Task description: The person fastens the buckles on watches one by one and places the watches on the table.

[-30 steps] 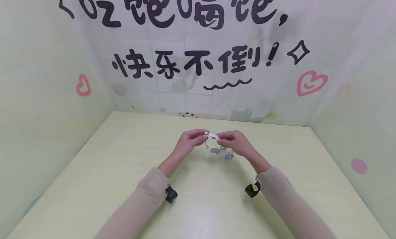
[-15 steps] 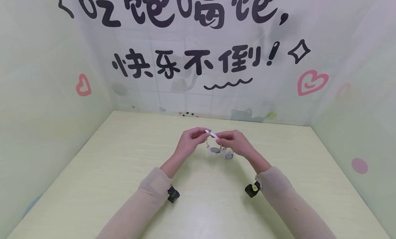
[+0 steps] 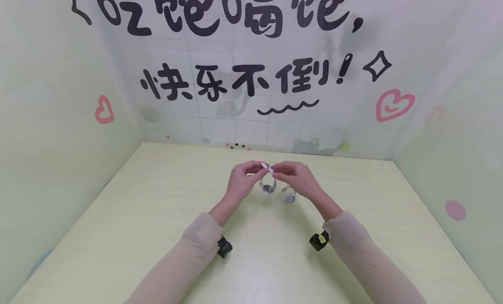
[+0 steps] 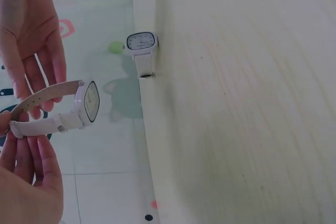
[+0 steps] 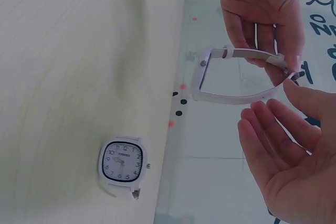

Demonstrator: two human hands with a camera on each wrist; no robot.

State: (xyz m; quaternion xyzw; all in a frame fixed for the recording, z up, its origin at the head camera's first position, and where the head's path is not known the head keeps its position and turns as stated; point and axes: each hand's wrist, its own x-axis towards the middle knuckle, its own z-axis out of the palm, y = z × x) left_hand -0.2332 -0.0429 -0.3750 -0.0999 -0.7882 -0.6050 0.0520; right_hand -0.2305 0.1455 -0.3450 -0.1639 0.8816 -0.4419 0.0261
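Observation:
A white wristwatch hangs between my hands above the table, its strap bent into a loop with the dial at the bottom. My left hand pinches the strap at the top, where a metal buckle shows in the right wrist view. My right hand pinches the other strap end with thumb and fingers, right beside the left fingertips. The watch dial faces away from the hands in the left wrist view. The fingertips partly hide where the two strap ends meet.
A second white watch with a squarish numbered dial stands on the pale wooden table, just below my right hand. Printed curtain-like walls enclose the table at the back and both sides. A black wrist camera sits by the left cuff.
My hands have drawn closer together at the top of the loop, the left moving slightly right. The strap ends now meet between the fingertips, and the hanging dial has shifted a little left.

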